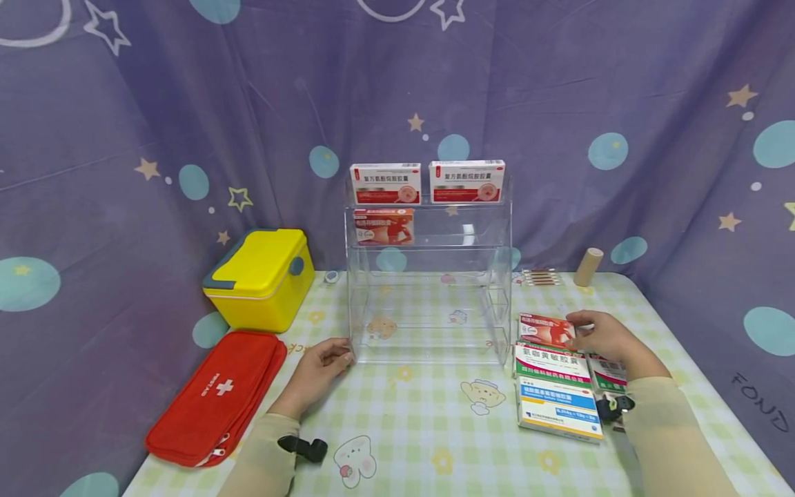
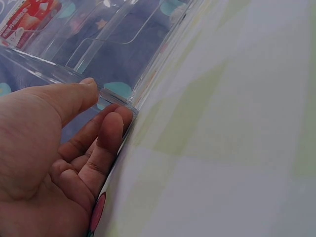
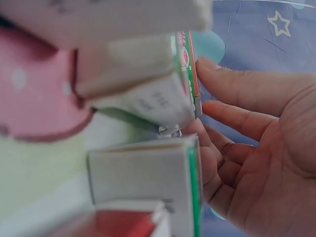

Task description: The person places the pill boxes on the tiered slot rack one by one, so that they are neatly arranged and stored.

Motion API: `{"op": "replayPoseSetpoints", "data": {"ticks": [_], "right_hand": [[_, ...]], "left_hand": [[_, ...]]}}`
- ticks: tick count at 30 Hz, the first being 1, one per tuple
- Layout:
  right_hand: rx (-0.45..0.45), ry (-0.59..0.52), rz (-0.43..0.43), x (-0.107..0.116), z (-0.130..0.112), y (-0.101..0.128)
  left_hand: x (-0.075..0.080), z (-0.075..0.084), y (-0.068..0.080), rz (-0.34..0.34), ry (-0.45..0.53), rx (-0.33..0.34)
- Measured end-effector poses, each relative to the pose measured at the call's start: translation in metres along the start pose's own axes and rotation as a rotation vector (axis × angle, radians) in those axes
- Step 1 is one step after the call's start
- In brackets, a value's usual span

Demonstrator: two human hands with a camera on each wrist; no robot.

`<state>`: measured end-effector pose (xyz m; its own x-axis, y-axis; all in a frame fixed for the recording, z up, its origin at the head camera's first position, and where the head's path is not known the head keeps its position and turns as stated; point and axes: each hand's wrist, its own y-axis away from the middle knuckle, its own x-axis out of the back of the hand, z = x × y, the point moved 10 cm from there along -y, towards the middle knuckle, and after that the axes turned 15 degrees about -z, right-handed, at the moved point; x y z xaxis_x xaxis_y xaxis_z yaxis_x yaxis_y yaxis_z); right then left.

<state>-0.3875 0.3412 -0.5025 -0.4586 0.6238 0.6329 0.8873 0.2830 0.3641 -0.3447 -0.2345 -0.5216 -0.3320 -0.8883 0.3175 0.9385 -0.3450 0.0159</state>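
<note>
A clear acrylic display rack (image 1: 428,352) stands upright on the table. Its lower left front corner is pinched between the thumb and fingers of my left hand (image 1: 319,373), close up in the left wrist view. On the right, my right hand (image 1: 599,338) grips the right end of a red medicine box (image 1: 543,331). That box lies at the far end of a green-and-white medicine box (image 1: 553,364); a blue-and-white medicine box (image 1: 557,407) is nearer. The right wrist view shows thumb and fingers (image 3: 237,81) at the box edge.
Two white-and-red boxes (image 1: 386,184) stand on the rack's top tier, and another red box (image 1: 384,228) is one tier lower. Left of it are a yellow case (image 1: 257,283) and a red first aid pouch (image 1: 214,400). Cotton swabs (image 1: 542,277) and a wooden cylinder (image 1: 588,267) lie behind.
</note>
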Motion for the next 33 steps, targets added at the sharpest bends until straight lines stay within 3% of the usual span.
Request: {"op": "replayPoseSetpoints", "data": {"ticks": [7, 16, 25, 33], "right_hand": [[-0.006, 0.002, 0.005, -0.001, -0.001, 0.002], [0.055, -0.051, 0.047, 0.002, -0.006, 0.002], [0.055, 0.011, 0.106, 0.014, -0.010, 0.010], [0.132, 0.013, 0.241, 0.039, -0.024, 0.035]], "left_hand": [[0.000, -0.001, -0.001, 0.004, 0.000, 0.008], [0.000, 0.002, 0.000, -0.004, 0.001, -0.003], [0.001, -0.001, -0.001, -0.006, 0.030, -0.012], [0.000, 0.001, 0.000, -0.012, 0.027, -0.023]]}}
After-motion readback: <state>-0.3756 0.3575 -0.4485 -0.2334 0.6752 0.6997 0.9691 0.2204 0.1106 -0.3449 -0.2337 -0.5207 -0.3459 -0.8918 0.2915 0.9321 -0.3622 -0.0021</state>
